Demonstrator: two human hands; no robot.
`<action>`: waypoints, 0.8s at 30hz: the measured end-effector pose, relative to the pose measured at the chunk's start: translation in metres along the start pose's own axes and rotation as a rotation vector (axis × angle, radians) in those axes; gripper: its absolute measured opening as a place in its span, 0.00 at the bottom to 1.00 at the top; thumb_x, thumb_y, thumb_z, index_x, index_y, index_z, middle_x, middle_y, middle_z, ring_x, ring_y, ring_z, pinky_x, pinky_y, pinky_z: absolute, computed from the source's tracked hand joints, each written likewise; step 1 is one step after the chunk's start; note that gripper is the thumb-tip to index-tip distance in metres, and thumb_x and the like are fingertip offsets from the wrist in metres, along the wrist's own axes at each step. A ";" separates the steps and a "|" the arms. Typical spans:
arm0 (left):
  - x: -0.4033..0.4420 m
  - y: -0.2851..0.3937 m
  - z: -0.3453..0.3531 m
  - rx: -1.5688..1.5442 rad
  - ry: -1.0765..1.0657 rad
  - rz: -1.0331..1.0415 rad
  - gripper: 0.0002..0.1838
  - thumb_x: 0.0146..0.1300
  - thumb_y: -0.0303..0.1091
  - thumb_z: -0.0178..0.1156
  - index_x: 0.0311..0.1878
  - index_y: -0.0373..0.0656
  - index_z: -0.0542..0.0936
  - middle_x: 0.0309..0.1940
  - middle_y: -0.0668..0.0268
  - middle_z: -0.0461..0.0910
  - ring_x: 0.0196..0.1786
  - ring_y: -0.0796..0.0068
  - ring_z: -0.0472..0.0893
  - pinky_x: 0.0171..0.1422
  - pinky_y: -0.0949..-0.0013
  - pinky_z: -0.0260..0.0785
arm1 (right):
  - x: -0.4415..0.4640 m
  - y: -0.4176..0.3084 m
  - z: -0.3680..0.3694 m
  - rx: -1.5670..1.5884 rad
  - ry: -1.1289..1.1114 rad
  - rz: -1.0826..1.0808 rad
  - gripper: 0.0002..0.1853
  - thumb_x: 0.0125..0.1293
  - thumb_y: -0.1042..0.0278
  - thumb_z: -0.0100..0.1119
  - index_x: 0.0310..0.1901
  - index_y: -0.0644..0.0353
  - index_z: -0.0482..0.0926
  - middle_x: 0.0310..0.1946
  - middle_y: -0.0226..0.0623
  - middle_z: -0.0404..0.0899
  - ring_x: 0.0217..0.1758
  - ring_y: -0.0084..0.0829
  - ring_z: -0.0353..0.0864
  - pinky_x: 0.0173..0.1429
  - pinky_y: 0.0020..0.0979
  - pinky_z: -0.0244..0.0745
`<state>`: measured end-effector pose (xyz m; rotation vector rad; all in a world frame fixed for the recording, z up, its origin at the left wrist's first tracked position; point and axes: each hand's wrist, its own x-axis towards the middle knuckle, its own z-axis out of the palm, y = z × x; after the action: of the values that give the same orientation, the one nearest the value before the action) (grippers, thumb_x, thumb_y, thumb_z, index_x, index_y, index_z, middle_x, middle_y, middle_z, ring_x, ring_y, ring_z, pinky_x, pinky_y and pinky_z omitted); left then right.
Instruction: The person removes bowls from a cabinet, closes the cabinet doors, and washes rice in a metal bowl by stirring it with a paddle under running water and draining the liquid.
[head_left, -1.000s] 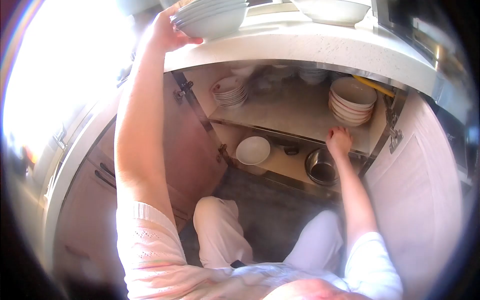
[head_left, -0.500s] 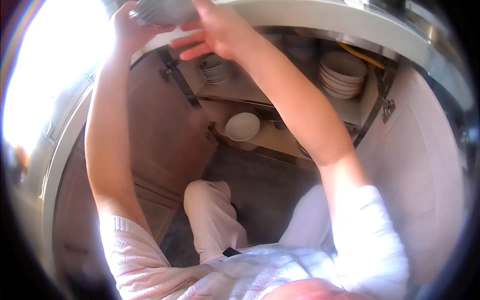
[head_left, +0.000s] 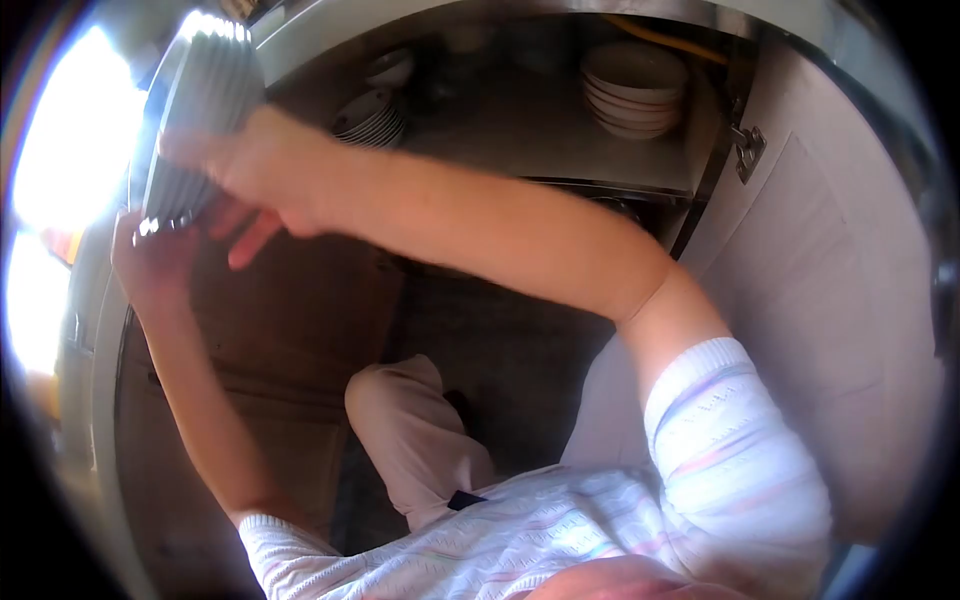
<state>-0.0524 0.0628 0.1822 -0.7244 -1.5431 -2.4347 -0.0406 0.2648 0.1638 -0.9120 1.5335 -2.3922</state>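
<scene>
At the upper left, a stack of pale plates (head_left: 205,90) is tilted on edge, with bright light on its rims. My left hand (head_left: 155,260) is closed on the lower end of the stack. My right hand (head_left: 265,170) reaches across from the right and grips the near side of the stack. Its thumb side lies against the plates, while the lower fingers stick out below and are a little blurred.
An open cabinet is in front of me, with stacked bowls (head_left: 635,95) at the shelf's right. Farther left are stacked small dishes (head_left: 370,118) and a small bowl (head_left: 390,68). Open doors flank me, the right door (head_left: 830,290) and the darker left door (head_left: 290,310).
Both hands have moved left and down with the plates, and the stack has turned onto its edge. The view has shifted, and the white bowl on the lower shelf is out of sight.
</scene>
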 end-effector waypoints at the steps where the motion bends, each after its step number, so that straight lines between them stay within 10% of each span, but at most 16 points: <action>1: 0.002 -0.001 -0.025 0.103 0.111 0.010 0.12 0.52 0.33 0.56 0.39 0.38 0.72 0.39 0.56 0.75 0.38 0.58 0.77 0.32 0.62 0.72 | -0.007 0.010 0.002 0.027 -0.002 0.015 0.36 0.57 0.42 0.55 0.55 0.69 0.67 0.43 0.52 0.73 0.39 0.43 0.78 0.25 0.38 0.79; 8: -0.053 -0.072 -0.032 0.174 0.339 -0.303 0.16 0.47 0.29 0.52 0.41 0.32 0.73 0.33 0.53 0.77 0.29 0.59 0.81 0.20 0.66 0.78 | -0.061 0.097 -0.010 0.167 0.110 0.190 0.44 0.52 0.35 0.58 0.60 0.66 0.61 0.51 0.48 0.69 0.44 0.39 0.76 0.25 0.31 0.80; 24: 0.052 -0.342 0.060 -0.012 -0.057 -0.681 0.18 0.51 0.34 0.53 0.47 0.44 0.67 0.38 0.61 0.73 0.34 0.66 0.76 0.25 0.67 0.69 | -0.114 0.133 -0.242 0.120 0.584 0.221 0.34 0.59 0.35 0.49 0.57 0.56 0.66 0.48 0.40 0.76 0.47 0.34 0.79 0.36 0.29 0.77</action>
<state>-0.2123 0.2760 -0.0464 -0.2887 -2.0619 -2.8906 -0.1117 0.4399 -0.0676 0.0004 1.5236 -2.6733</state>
